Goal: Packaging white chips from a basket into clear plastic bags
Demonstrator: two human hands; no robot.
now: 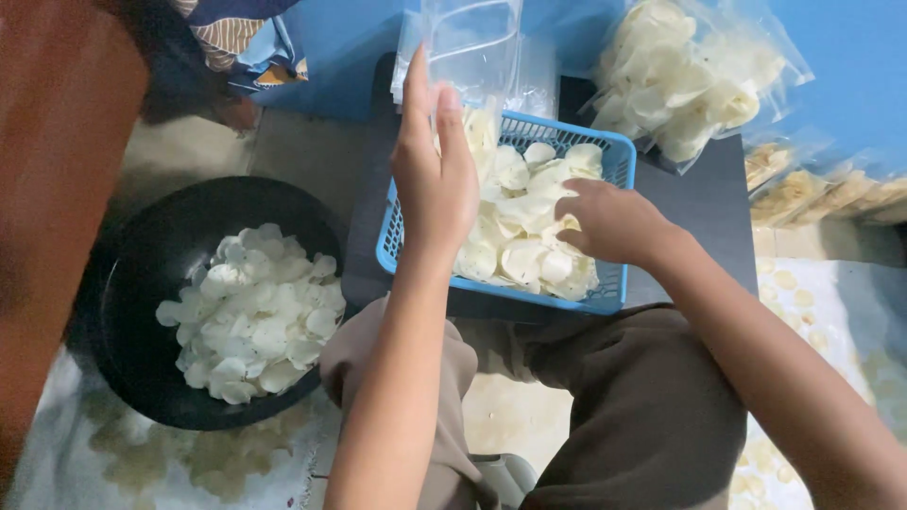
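My left hand (pixel 433 170) is raised over the near left side of a blue plastic basket (pixel 619 156) and grips the lower edge of a clear plastic bag (pixel 472 42) held upright. White round crackers (pixel 515 203) fill the basket. My right hand (pixel 609 222) rests palm down in the crackers at the basket's right side, fingers curled into them; what it grips is hidden.
A black bowl (pixel 142 283) with more white crackers (pixel 255 316) sits to the left on a patterned cloth. A large clear bag of crackers (pixel 690 76) lies at the back right, smaller packed bags (pixel 822 189) beside it. My knees are below the basket.
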